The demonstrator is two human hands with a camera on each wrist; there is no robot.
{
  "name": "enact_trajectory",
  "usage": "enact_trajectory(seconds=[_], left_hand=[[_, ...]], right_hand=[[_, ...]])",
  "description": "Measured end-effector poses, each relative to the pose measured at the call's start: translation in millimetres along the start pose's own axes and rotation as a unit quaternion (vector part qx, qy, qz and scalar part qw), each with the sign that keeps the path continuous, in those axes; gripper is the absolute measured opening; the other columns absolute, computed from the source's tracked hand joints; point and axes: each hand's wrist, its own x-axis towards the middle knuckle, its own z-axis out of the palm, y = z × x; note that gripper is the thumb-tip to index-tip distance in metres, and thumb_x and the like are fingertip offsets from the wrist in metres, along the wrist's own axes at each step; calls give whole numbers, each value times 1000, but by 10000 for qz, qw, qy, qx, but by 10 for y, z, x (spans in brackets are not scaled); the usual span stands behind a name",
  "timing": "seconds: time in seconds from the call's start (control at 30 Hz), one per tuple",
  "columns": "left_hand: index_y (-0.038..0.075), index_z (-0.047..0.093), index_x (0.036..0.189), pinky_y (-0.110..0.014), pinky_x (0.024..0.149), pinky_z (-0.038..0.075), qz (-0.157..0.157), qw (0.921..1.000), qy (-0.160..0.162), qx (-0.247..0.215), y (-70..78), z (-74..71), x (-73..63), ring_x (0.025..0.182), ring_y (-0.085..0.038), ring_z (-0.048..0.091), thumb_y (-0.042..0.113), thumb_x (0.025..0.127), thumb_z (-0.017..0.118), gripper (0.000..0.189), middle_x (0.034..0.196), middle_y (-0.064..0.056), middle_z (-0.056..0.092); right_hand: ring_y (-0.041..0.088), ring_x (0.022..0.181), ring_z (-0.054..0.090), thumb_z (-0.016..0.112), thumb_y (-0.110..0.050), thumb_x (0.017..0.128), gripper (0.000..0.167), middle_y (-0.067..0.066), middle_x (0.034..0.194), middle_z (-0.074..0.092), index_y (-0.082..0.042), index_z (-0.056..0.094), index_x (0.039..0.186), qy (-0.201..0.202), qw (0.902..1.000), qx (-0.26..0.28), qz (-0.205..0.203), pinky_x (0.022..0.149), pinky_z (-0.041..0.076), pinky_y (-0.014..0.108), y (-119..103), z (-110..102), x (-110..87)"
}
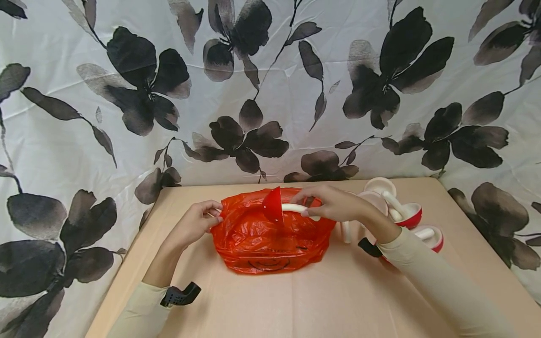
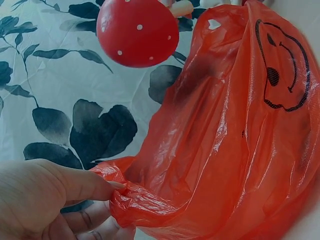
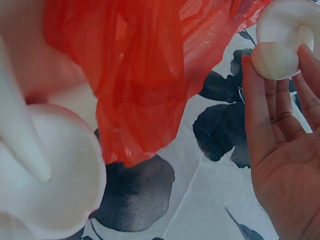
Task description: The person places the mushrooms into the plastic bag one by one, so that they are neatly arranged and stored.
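**Toy mushroom [image 1: 271, 206] held over a red bag [image 1: 270, 239]**

From my head view, the red bag sits crumpled at the middle of the tabletop [image 1: 338, 300], between my two hands. My left hand [image 1: 195, 221] is at the bag's left edge; the left wrist view shows thumb and fingers [image 2: 95, 184] pinching a bunched fold of the thin plastic. My right hand [image 1: 331, 203] reaches in from the other side, its fingers set narrow around the end of the mushroom's pale stem. The right wrist view confirms that grip, with the rounded stem end between the thumb and forefinger.

The mushroom lies sideways above the bag, red cap pointing left toward my left hand, stem running right. I can make out small white dots on the cap in the left wrist view, where a black printed face [image 2: 285, 67] also shows on the bag.

Beside and beyond my right forearm, other mushrooms [image 1: 411, 215] sit close together near the tabletop's right side, several with their pale undersides up; my arm hides part of the group, so I cannot count them. Black wrist mounts [image 1: 181, 295] sit by the cuffs of the pale sleeves [image 1: 141, 312]. A white cloth [image 1: 304, 94] printed with dark flowers hangs behind the tabletop.
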Motion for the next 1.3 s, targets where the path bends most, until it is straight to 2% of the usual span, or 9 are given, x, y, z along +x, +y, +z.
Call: enact_trajectory(seconds=[0.33, 0.5, 0.7, 1.03, 1.3], left_hand=[[-6, 62, 118, -30, 62, 59, 13, 10000, -16, -55, 12, -12, 1, 80, -25, 65, -6, 95, 61, 23, 100, -22, 63], [-6, 61, 119, -32, 62, 60, 37, 10000, -27, -82, 13, -5, 3, 82, -25, 65, -5, 95, 60, 24, 101, -21, 63], [-6, 62, 117, -31, 61, 60, -3, 10000, -6, -38, 15, -15, 12, 80, -25, 64, -6, 94, 61, 23, 100, -21, 63], [-5, 62, 117, -31, 61, 59, -23, 9999, -4, -97, 48, -9, -12, 80, -26, 64, -5, 95, 62, 22, 100, -21, 63], [-5, 62, 115, -31, 62, 60, 37, 10000, -33, -43, 6, -8, 8, 79, -24, 65, -5, 95, 61, 21, 99, -20, 63]], right_hand=[[19, 84, 65, 75, -13, 92, 29, -3, 103, 67, -20, 69, 119, -438, 9990, -2, 121, 68, 60, 32, -70, 131, 159], [21, 86, 65, 74, -10, 92, 28, -3, 101, 67, -20, 69, 118, -699, 9973, 117, 177, 70, 60, 32, -82, 204, 252], [20, 95, 63, 73, -11, 93, 27, -8, 102, 67, -22, 69, 117, -964, 9952, -39, 163, 79, 58, 30, -107, 315, 339], [19, 87, 65, 75, -14, 92, 23, -4, 96, 69, -21, 68, 112, -1038, 9946, 88, 35, 70, 59, 31, -70, 475, 495], [19, 87, 64, 77, -11, 91, 24, -3, 94, 68, -18, 68, 112, -992, 9946, 246, 156, 65, 60, 35, -65, 534, 593]])
